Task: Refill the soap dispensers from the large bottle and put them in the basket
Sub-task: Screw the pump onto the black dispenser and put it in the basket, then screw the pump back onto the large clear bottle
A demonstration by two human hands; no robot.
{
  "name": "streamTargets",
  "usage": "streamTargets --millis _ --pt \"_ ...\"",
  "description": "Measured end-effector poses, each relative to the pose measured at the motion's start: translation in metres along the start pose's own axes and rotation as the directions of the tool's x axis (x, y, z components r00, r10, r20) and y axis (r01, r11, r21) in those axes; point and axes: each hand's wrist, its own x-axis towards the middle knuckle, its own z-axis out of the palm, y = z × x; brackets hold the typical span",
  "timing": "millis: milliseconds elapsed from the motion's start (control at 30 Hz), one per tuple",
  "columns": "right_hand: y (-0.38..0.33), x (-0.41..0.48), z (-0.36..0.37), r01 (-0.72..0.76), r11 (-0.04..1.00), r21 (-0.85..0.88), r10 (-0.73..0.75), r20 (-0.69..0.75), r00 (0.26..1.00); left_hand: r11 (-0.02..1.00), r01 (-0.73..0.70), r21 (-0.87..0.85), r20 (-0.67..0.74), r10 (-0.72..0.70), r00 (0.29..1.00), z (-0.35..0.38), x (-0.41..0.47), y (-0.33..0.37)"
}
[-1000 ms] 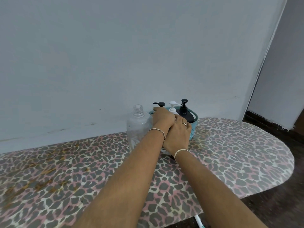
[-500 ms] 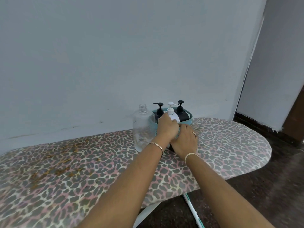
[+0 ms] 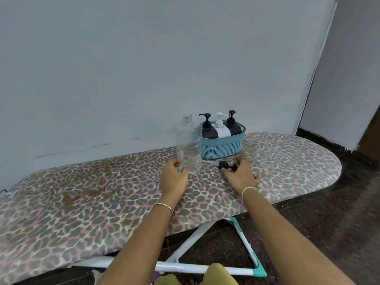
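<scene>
The large clear bottle point(image 3: 188, 144) stands uncapped on the leopard-print ironing board point(image 3: 102, 192), just left of the teal basket point(image 3: 223, 148). In the basket stand three pump dispensers: a black one point(image 3: 207, 128), a white one point(image 3: 221, 126) and another black one point(image 3: 233, 124). A black pump cap point(image 3: 224, 165) lies on the board in front of the basket. My left hand point(image 3: 174, 176) curls its fingers against the bottle's lower left side. My right hand point(image 3: 241, 174) has thumb and fingers around the pump cap's far end.
A pale blue wall runs right behind the board. The board's rounded end point(image 3: 320, 161) is at the right, with dark floor point(image 3: 329, 223) beyond. White and teal board legs point(image 3: 242, 229) show below the near edge. Brown stains point(image 3: 90, 188) mark the cover at the left.
Both hands have left the basket and come back toward me. The left hand now sits at the bottle's base and the right at the pump cap. The view has pulled back.
</scene>
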Motion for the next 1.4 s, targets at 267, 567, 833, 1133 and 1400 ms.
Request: streamTargets --millis 267,567,833,1133,1400 --pt "0.005 0.012 0.018 0.045 0.995 -0.088 -0.047 -0.012 0.999 0.884 -0.051 0.465 0.242 -0.072 0.968 -0.003 0.015 -0.027" --pt "0.013 0.016 0.026 0.098 0.993 -0.062 -0.101 -0.048 0.994 0.782 -0.165 0.602 0.3 -0.03 0.953 -0.003 0.017 -0.032" --pt "0.005 0.003 0.016 0.115 0.987 0.112 -0.102 -0.116 0.988 0.788 -0.181 0.588 0.323 -0.023 0.946 -0.008 0.019 -0.032" --pt "-0.032 0.005 -0.016 0.057 0.564 0.824 0.11 -0.144 0.983 0.836 -0.114 0.537 0.371 -0.112 0.922 -0.016 0.019 -0.019" --pt "-0.092 0.018 -0.057 0.366 0.576 0.731 0.031 -0.468 0.883 0.986 -0.114 0.126 0.292 0.073 0.954 -0.032 0.033 0.027"
